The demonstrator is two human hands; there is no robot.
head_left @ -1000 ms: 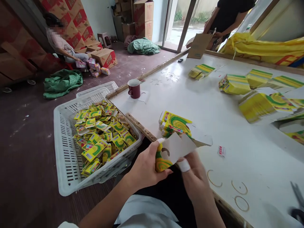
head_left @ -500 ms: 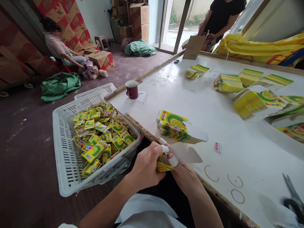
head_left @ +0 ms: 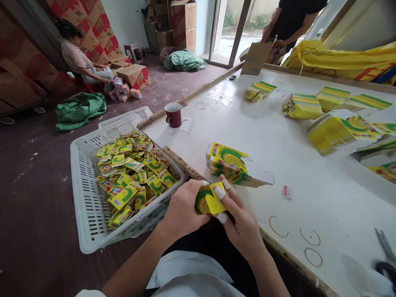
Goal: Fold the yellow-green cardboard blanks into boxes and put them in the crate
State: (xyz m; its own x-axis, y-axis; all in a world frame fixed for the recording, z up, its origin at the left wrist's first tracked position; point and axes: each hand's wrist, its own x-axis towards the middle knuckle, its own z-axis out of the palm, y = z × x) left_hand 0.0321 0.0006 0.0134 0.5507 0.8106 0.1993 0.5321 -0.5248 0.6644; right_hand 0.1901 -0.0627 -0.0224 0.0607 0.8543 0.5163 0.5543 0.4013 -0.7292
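A small yellow and green printed carton [head_left: 202, 202] is held between my two hands above my lap, at the table's edge. My left hand [head_left: 185, 208] is closed around its left side. With white-wrapped fingertips, my right hand [head_left: 239, 216] grips the right end, where a yellow flap lies folded over the front. Just beyond my hands, a stack of flat cartons [head_left: 229, 159] lies on the white table [head_left: 247, 123], white flaps pointing right. To my left, a white plastic basket [head_left: 81, 198] is heaped with small yellow cartons [head_left: 133, 177].
A maroon mug [head_left: 173, 115] stands near the table's left edge. More carton stacks [head_left: 340, 132] lie at the right, scissors [head_left: 385, 251] at the lower right. One person [head_left: 83, 62] sits by boxes at left; another [head_left: 293, 24] stands behind the table with a cardboard box [head_left: 255, 60].
The carton's pale flap, which stuck out to the right, is now folded over, its yellow face showing. My right hand has come up onto that end; my left hand has stayed around the carton.
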